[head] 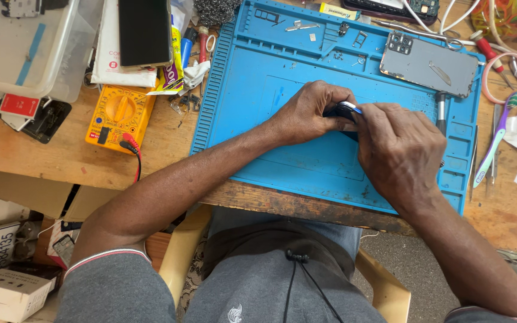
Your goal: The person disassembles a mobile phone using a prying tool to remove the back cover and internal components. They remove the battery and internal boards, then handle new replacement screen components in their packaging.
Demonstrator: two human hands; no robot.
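Observation:
Both of my hands meet over the middle of a blue repair mat (pixel 282 78). My left hand (pixel 306 113) and my right hand (pixel 399 149) are closed together around a small dark part (pixel 342 110) with a shiny rim. Most of that part is hidden by my fingers, so I cannot tell what it is. A grey phone back cover (pixel 429 63) with a camera cut-out lies on the mat's far right corner. Small metal parts and screws (pixel 303 26) sit in the mat's far trays.
A yellow multimeter (pixel 118 116) with red and black leads lies left of the mat. Behind it a dark phone (pixel 145 30) rests on white packets. A clear plastic bin (pixel 22 45) stands far left. Tweezers, a purple toothbrush (pixel 495 140) and cables crowd the right side. Cardboard boxes (pixel 4 293) sit below left.

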